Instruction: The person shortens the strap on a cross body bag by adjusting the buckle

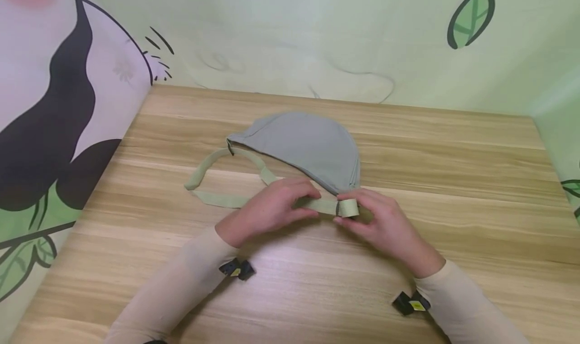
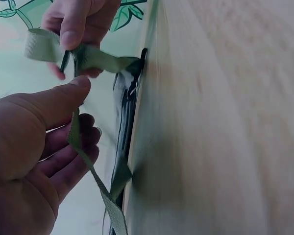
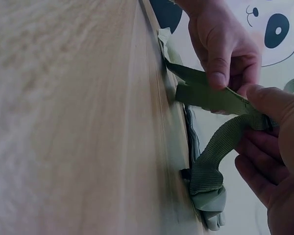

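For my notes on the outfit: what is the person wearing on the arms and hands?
Both arms wear long, close-fitting beige sleeves reaching the wrists. The left hand and right hand are bare, with no gloves or rings showing. Under each wrist sits a small black device with a yellow mark, left and right.

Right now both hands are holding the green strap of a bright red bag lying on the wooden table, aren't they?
Not quite: the bag is grey-green, not bright red, as the head view shows. The rest stands: the left hand and the right hand both hold the green strap, and the bag lies on the wooden table.
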The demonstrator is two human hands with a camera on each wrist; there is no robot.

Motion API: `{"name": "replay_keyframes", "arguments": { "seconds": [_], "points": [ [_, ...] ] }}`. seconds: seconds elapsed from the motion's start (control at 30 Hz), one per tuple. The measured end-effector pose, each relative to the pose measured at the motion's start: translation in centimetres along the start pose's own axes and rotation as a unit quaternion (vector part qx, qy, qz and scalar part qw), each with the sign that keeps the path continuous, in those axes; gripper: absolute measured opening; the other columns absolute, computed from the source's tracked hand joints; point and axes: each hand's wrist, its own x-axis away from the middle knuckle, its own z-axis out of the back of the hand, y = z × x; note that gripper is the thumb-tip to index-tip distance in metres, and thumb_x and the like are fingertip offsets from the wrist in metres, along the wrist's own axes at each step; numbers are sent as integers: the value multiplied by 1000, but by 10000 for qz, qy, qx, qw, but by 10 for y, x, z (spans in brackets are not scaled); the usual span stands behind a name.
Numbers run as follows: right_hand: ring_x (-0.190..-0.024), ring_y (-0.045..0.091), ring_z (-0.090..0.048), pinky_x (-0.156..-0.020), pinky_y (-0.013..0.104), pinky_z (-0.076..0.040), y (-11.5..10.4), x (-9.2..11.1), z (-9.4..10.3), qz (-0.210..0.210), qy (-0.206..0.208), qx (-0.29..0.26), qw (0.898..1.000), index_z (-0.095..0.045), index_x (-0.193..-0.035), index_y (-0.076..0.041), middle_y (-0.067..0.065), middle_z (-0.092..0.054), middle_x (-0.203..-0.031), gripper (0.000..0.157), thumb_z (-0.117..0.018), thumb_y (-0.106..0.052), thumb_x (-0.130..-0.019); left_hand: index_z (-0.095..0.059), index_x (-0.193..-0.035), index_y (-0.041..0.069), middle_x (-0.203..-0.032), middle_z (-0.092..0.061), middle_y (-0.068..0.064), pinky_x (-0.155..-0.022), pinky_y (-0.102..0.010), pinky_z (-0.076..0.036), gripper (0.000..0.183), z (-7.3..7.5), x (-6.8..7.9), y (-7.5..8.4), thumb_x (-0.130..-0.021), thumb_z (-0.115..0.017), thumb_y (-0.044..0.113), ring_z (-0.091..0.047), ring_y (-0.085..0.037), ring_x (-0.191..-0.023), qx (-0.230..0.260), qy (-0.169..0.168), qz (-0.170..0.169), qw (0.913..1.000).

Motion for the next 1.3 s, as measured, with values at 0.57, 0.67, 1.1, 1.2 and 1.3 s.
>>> {"name": "replay_keyframes", "arguments": {
  "seconds": [0.57, 0.67, 1.1, 1.2, 1.3],
  "points": [
    [-103, 32, -81, -105, 8, -50, 6, 5, 7, 129, 67, 44, 9999, -78, -117, -3, 11, -83, -114, 48, -96, -1, -73, -76, -119, 5, -115, -78, -5, -101, -38, -61, 31, 21, 25, -16, -94, -86, 20, -75, -21, -109, -428, 74, 261, 9987],
    [-102, 30, -81, -105, 7, -50, 7, 6, 9, 216, 124, -8, 9997, -78, -117, -4, 10, -84, -112, 48, -95, 0, -72, -76, -118, 5, -113, -78, -6, -97, -38, -62, 29, 27, 30, -18, -94, -86, 18, -75, -21, -105, -537, 142, 214, 9982],
    [-98, 30, -81, -101, 6, -51, 11, 8, 19, 271, 74, -18, 9996, -79, -115, -6, 11, -84, -109, 49, -95, 3, -69, -77, -115, 4, -110, -79, -8, -97, -42, -62, 27, 41, 52, -32, -93, -86, 17, -75, -25, -105, -915, 329, 401, 9945],
    [-99, 27, -81, -101, 6, -51, 12, 8, 19, 307, 29, -45, 9995, -79, -115, -6, 11, -84, -109, 50, -95, 4, -69, -76, -115, 4, -111, -78, -8, -97, -43, -62, 27, 41, 54, -33, -94, -86, 17, -74, -25, -106, -843, 361, 355, 9952],
    [-102, 25, -80, -103, 7, -51, 12, 8, 19, 352, -25, -139, 9993, -78, -117, -5, 11, -83, -110, 50, -94, 5, -71, -75, -118, 4, -115, -77, -8, -101, -44, -61, 31, 40, 54, -34, -93, -86, 20, -73, -26, -110, -706, 268, 379, 9964]
  ]
}}
